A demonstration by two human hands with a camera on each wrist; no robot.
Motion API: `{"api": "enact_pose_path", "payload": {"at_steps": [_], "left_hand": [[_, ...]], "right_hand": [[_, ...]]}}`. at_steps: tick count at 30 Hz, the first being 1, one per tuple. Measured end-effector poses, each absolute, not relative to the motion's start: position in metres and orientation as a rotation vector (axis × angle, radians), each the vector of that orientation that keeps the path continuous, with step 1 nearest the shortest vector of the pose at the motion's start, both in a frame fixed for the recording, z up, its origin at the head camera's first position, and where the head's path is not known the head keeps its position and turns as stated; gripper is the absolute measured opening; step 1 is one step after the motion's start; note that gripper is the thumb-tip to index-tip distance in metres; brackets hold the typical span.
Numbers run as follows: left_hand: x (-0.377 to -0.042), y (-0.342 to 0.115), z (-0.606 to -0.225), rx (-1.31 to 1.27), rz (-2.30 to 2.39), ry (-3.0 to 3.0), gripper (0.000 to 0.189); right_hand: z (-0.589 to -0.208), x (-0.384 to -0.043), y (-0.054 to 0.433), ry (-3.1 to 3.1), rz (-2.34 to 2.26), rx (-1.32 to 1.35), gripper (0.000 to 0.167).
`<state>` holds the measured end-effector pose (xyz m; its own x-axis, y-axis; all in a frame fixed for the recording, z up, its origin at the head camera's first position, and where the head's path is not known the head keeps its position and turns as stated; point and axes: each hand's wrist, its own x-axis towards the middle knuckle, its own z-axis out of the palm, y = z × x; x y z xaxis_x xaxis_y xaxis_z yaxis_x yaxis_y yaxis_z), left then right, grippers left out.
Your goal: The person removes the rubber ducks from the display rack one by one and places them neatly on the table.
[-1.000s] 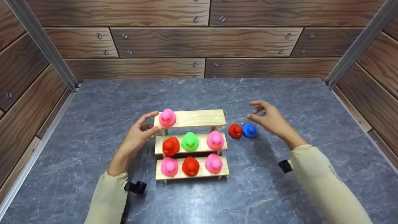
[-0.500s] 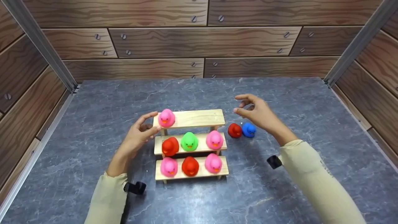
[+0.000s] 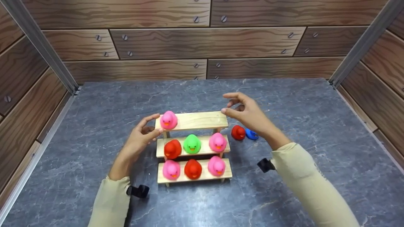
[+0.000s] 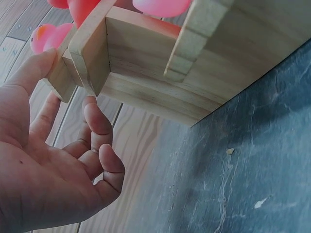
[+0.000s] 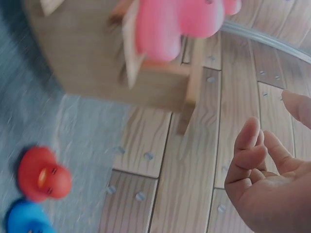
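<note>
Wooden rack point(image 3: 199, 121) pinched at its top left by the left hand point(image 3: 136, 139), right hand point(image 3: 250, 116) parted, empty, near its top right, contact unclear; best steadied level under light pressure, sparing pink duck point(image 3: 169, 120) atop it, red duck point(image 3: 238, 132) and blue duck point(image 3: 251, 134) right of it.

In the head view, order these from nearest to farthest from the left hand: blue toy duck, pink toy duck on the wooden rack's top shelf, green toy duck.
1. Pink toy duck: top shelf's left end, beside the left hand.
2. Green toy duck: middle shelf, centre.
3. Blue toy duck: tabletop, right of the wooden rack.
</note>
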<state>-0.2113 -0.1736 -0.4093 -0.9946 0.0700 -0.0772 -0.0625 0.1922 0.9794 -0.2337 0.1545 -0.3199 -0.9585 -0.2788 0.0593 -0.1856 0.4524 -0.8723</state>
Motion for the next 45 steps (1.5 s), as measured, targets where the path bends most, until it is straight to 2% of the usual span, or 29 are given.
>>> {"api": "enact_pose_path", "payload": {"at_steps": [19,45], "left_hand": [[-0.211,-0.174,-0.409,0.02,1.931,2.359,0.054],[-0.213,-0.177,-0.41,0.015,1.917,2.335,0.055]], "right_hand": [[-0.327,-0.228,0.093,2.441,-1.643,-0.479,0.055],[-0.333,-0.23,0.05,2.48,-1.428,-0.524,0.058]]}}
